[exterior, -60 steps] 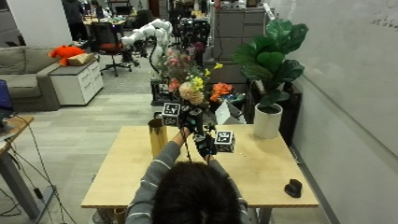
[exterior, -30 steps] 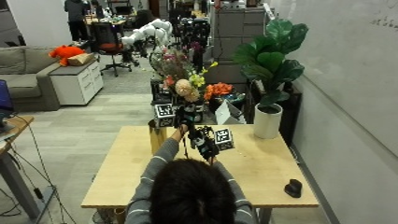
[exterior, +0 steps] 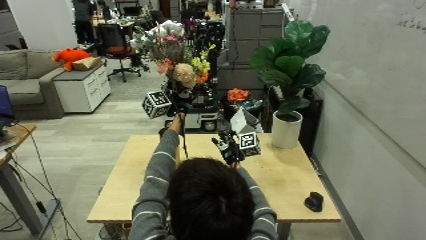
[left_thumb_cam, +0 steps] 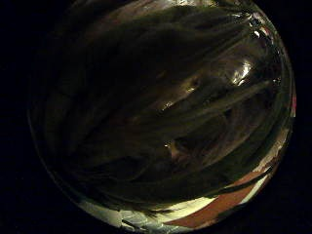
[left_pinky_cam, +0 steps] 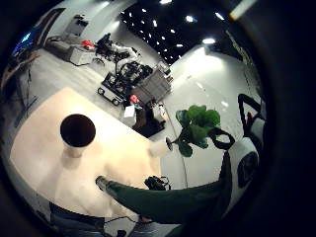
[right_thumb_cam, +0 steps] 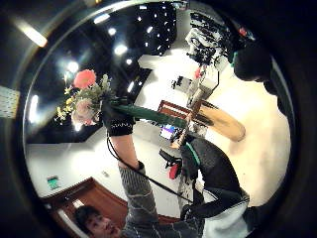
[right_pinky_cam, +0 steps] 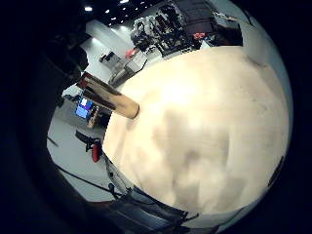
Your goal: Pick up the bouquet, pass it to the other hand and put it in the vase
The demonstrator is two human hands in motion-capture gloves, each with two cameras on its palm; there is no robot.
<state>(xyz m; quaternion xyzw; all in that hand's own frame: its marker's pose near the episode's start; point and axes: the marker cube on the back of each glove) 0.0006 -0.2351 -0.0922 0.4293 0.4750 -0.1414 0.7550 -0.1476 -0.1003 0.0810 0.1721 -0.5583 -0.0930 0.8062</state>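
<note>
My left hand point(exterior: 176, 108) is raised above the table's far edge and grips the green-wrapped stems of the bouquet point(exterior: 178, 64), whose pink, yellow and white flowers stand upright above it. The right thumb side palm view shows that left hand point(right_thumb_cam: 119, 120) round the stems point(right_thumb_cam: 154, 116) below the flowers point(right_thumb_cam: 81, 101). My right hand point(exterior: 229, 146) hangs lower, over the table's middle, apart from the bouquet, fingers relaxed. The tan vase point(left_pinky_cam: 77, 132) stands upright on the table, its dark mouth open; my left forearm hides it in the outside view.
The wooden table point(exterior: 286, 175) carries a small black object point(exterior: 313, 201) near its right front corner. A white pot with a big-leaved plant point(exterior: 287, 130) stands just past the far right edge. A wall runs along the right side.
My left hand has lifted the bouquet higher and to the left. My right hand has come away from the stems and now sits lower, to the right.
</note>
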